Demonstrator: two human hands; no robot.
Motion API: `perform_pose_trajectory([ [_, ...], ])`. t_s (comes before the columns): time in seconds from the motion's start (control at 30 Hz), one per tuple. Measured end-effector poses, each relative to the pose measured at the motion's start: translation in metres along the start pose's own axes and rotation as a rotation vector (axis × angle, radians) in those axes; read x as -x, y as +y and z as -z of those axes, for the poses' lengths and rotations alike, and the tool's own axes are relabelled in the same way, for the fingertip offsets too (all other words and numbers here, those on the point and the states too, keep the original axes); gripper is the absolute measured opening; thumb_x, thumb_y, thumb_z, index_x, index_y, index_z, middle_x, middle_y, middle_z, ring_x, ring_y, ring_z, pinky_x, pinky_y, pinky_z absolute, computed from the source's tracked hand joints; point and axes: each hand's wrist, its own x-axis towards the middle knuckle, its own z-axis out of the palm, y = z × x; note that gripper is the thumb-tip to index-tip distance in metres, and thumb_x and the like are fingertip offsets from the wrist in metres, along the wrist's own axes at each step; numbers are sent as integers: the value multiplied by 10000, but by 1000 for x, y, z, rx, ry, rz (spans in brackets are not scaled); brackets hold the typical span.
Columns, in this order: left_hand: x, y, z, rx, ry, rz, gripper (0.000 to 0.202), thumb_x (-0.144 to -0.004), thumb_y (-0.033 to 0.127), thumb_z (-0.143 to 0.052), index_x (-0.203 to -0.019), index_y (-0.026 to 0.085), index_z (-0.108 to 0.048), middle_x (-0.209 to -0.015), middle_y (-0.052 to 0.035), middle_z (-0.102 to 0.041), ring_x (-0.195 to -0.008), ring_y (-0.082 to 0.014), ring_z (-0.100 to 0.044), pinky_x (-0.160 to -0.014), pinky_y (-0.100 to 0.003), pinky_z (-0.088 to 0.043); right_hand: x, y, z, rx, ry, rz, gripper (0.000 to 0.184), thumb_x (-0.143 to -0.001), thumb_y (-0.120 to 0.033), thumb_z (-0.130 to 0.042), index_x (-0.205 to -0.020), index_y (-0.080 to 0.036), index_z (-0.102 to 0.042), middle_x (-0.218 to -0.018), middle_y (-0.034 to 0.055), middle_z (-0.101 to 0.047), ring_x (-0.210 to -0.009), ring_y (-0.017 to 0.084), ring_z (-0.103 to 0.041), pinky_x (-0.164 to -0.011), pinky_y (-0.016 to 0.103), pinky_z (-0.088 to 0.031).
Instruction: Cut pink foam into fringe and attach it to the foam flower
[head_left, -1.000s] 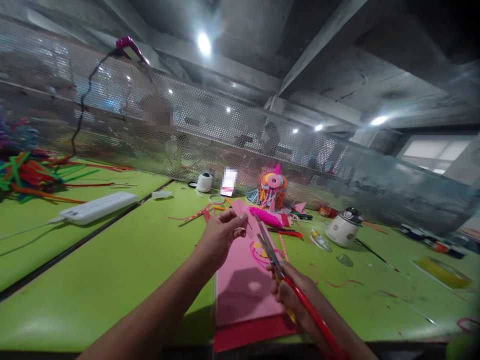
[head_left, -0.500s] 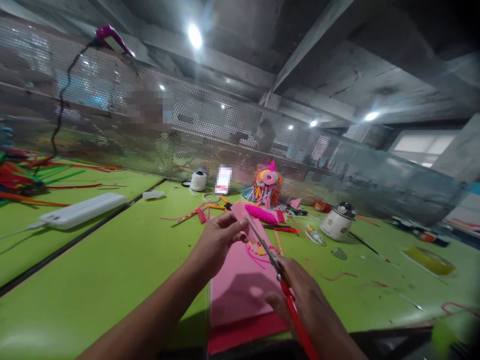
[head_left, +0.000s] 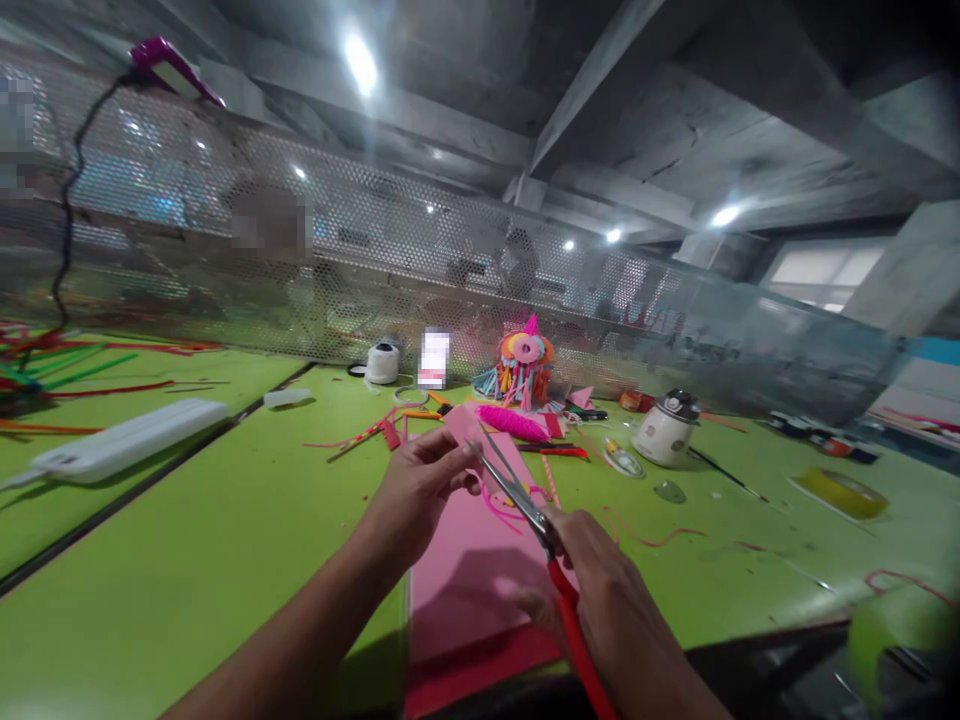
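My left hand (head_left: 431, 480) pinches a piece of pink paper (head_left: 463, 425) above the table. In my right hand (head_left: 600, 570) are scissors (head_left: 574, 630) with long red handles, their metal blades parted and pointing at the paper near my left fingertips. Beneath both hands lies a stack of pink and red sheets (head_left: 457, 580). A loose pink strip (head_left: 501, 510) rests toward the far end of that stack. Just beyond my hands sits a bundle of bright pink cord (head_left: 514, 421).
A colourful fringed paper figure (head_left: 525, 365) stands near the mesh partition (head_left: 360, 250). A white pot-shaped container (head_left: 666, 430) and yellow tape (head_left: 840, 493) are on the right. On the left lies a white power strip (head_left: 139, 440). Behind the cord are a thread spool (head_left: 383, 364) and a phone (head_left: 433, 358).
The scissor blades have opened wider, with the tips now apart near the paper. The scene has shifted slightly left as the head view turned. Both hands keep their holds.
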Motion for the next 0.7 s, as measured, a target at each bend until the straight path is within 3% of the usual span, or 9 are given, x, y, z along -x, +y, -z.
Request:
perform_pose_trajectory([
  [0.17,0,1,-1,-11,10,5,48,-714,157,-645,-744,124,-664,-689,-20,-566,-584,-77,-506,-519,-192,-405,0,1,1,-21,-15,-6,570,-780,-475,-568,-1218,-137,-436,-962,133,-552,-861,258,-549,-714,371,-479],
  [0.47,0,1,-1,-21,31,36,75,-711,190,-663,-700,120,-642,-668,-17,-561,-569,-83,-509,-501,-203,-425,0,4,0,-142,-57,-26,421,-786,-438,-575,-1094,-164,-488,-910,86,-551,-800,211,-542,-698,324,-463],
  [0.7,-5,0,4,51,147,36,148,-680,192,-698,-614,113,-590,-639,-17,-560,-570,-79,-519,-516,-195,-434,14,14,1,-189,7,22,381,-834,-383,-498,-1148,-175,-439,-829,49,-537,-716,173,-531,-642,270,-454],
])
